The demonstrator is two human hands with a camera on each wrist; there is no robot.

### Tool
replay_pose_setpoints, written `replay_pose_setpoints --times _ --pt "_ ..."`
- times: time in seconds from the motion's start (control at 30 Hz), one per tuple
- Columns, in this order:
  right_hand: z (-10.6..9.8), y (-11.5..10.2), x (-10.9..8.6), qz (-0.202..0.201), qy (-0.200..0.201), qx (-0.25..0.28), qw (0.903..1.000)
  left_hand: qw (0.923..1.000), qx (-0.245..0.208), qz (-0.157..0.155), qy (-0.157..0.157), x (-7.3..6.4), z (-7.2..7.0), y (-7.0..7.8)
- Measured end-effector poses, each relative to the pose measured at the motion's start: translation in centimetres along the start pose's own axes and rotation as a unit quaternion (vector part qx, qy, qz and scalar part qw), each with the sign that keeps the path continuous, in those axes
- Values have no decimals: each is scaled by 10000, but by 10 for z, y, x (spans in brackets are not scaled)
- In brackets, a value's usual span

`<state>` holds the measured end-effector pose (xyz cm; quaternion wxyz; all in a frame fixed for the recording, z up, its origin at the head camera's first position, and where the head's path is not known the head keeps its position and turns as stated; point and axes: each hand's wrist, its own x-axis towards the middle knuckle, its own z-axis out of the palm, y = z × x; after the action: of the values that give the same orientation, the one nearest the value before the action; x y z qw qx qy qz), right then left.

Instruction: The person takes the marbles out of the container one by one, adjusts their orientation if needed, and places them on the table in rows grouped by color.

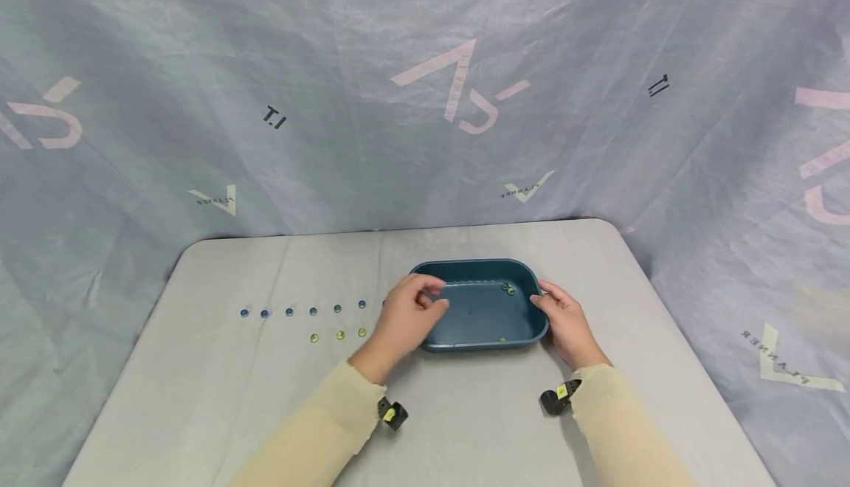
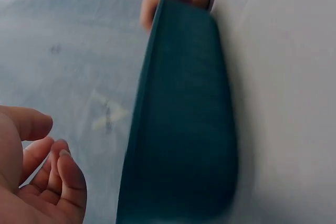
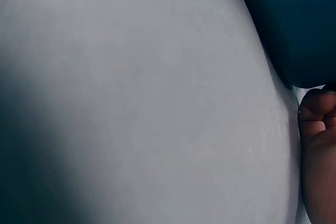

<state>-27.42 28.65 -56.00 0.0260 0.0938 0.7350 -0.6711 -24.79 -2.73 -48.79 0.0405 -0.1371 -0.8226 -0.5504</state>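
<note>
A dark teal plastic tray (image 1: 469, 325) lies on the table, with a few small green glass beads (image 1: 508, 288) inside near its right end. My right hand (image 1: 567, 325) grips the tray's right end, thumb over the rim and fingers outside. Above the tray's left end hovers my left hand (image 1: 409, 313), its fingers loosely bent. In the left wrist view a gap shows between the thumb and fingers of that hand (image 2: 47, 166), with nothing in it, beside the tray's side wall (image 2: 181, 114). The right wrist view catches only part of the right hand (image 3: 320, 145) below the tray (image 3: 299, 30).
Left of the tray, a row of several small blue glass beads (image 1: 288, 312) runs across the pale table (image 1: 199, 398). Nearer the front is a shorter row of yellow-green beads (image 1: 340, 335). A grey printed cloth (image 1: 332, 140) hangs behind the table and at its sides.
</note>
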Motion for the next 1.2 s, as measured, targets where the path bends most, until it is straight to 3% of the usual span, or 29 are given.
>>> replay_pose_setpoints --times 0.13,0.4,0.73,1.0,1.2 --pt "1 -1 0 0 12 22 10000 9988 141 273 -388 14 25 12" --pt "1 -4 1 -47 6 28 10000 9994 77 322 -51 46 61 18" --pt "1 -3 3 -124 35 60 9999 9953 829 329 -365 69 100 19" --pt "-1 2 1 -113 -43 16 9999 9859 1501 -122 -734 81 113 9" --pt "-2 3 3 -86 -22 34 10000 9813 1572 -337 -1061 85 118 -6"
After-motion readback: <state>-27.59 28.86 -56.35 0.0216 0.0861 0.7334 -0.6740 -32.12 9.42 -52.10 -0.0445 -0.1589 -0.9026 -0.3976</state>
